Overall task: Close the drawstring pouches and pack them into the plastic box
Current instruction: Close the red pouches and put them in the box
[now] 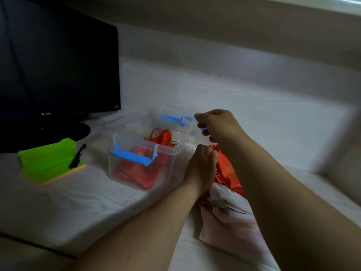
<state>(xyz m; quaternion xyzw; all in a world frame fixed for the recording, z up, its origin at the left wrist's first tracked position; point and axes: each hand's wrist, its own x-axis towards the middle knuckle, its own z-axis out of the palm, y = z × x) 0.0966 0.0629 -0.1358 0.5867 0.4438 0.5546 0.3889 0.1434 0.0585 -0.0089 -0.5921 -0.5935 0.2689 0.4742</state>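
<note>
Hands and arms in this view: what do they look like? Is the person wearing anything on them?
The left arm and right arm are bare, no sleeves in view. The left hand and right hand show no glove, ring or watch, though the dim, blurred picture could hide something small.

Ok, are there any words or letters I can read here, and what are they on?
"LG": on the bottom edge of the black monitor.
Small sticker on the monitor's lower right corner: too small to read.
Red pouches in the plastic box: any print is too blurred to read.
Green pad and black pen: no text shows.
</note>
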